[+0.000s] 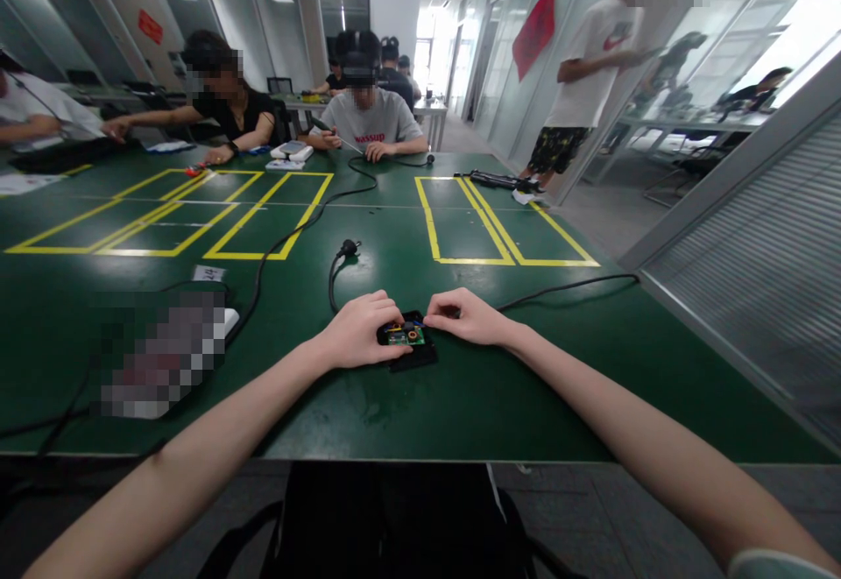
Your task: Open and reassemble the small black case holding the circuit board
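A small green circuit board (398, 340) with a copper-coloured ring coil and thin wires sits in an open black plastic case (420, 358) on the green table. My left hand (355, 334) is closed around the left side of the board and case, thumb at the near edge, fingers over the far one. At the case's right edge, my right hand (468, 318) has thumb and index finger pinched together beside a blue wire (419, 324). Whether that wire is between the fingertips is too small to make out.
A black power plug (348, 249) on a cord lies beyond my left hand. At the left is a blurred-out device (164, 360) with a cable. Yellow tape outlines (473, 261) mark the green table (526, 421). Several people sit opposite; one person stands at right.
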A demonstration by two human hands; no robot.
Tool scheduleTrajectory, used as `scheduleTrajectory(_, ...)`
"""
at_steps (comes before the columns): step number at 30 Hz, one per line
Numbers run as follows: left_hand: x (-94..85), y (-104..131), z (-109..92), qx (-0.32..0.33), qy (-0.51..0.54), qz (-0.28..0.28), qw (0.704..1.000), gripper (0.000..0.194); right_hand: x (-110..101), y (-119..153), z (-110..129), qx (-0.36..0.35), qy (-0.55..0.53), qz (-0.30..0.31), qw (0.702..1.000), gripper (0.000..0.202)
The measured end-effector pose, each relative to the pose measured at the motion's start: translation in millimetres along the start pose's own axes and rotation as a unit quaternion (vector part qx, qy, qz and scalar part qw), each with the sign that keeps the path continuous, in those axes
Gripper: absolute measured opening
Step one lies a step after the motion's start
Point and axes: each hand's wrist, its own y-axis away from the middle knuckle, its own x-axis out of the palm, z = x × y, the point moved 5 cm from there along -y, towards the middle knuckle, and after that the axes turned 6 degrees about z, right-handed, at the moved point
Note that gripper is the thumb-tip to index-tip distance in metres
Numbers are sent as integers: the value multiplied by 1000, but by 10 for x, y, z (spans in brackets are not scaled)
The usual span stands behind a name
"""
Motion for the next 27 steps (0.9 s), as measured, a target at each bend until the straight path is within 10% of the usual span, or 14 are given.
scheduleTrajectory(14,11,-14,46,-25,-10,-2,1000,30,2,-1,74,-41,38,-7,998,24)
scheduleTrajectory(27,34,-3,84,-68,-26,21,997,78,-33,23,9,-24,26,-31,999,33)
